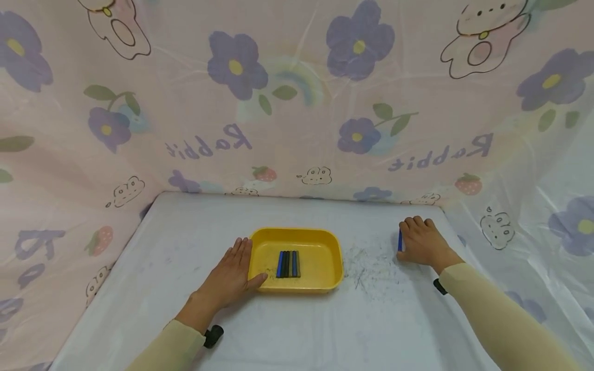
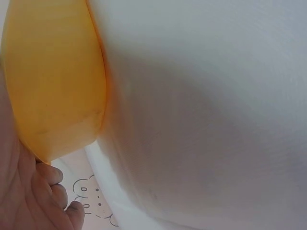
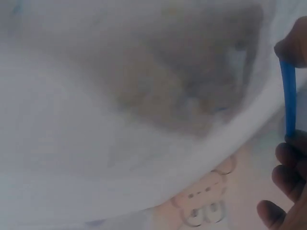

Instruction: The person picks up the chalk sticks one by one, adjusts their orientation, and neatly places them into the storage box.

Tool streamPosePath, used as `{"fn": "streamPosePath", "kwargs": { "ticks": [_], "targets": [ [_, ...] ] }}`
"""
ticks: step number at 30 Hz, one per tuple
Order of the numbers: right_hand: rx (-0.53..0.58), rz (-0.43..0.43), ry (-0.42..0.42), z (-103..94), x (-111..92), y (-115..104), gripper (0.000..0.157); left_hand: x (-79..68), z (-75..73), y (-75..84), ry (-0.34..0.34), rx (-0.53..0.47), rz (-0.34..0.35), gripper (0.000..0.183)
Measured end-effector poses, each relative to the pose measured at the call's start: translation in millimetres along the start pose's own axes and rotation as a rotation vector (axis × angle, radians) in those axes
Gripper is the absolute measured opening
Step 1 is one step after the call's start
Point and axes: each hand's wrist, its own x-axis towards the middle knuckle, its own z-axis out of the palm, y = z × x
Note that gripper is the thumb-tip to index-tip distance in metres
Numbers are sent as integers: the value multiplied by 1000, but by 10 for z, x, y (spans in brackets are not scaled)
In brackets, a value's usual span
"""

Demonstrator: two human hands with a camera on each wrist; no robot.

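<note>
A yellow tray (image 1: 337, 260) stands on the white-covered table in the head view. Inside it, several thin sticks (image 1: 289, 264), blue, black and brownish, lie side by side like crayons. My left hand (image 1: 229, 275) rests along the tray's left side, fingers straight and thumb over the front left rim. The tray's outer wall (image 2: 57, 81) fills the upper left of the left wrist view, beside the fingers. To the right of the tray, my right hand (image 1: 424, 242) pinches a blue crayon (image 3: 289, 98) by its two ends, between thumb and fingertip.
Dark scribble-like smudges (image 1: 364, 273) mark the white tablecloth (image 1: 297, 330) between the tray and my right hand. A pink printed curtain (image 1: 287, 129) rises along the table's back edge and both sides. Black bands sit at both wrists.
</note>
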Motion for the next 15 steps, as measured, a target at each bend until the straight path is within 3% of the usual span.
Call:
{"fn": "streamPosePath", "kwargs": {
  "ticks": [5,15],
  "targets": [
    [-5,-69,118,-183,142,-293,77,6,0,-21,-11,10,-17,101],
    [-1,-141,174,-505,251,-843,82,22,13,-30,-23,9,-23,102]
  ]
}}
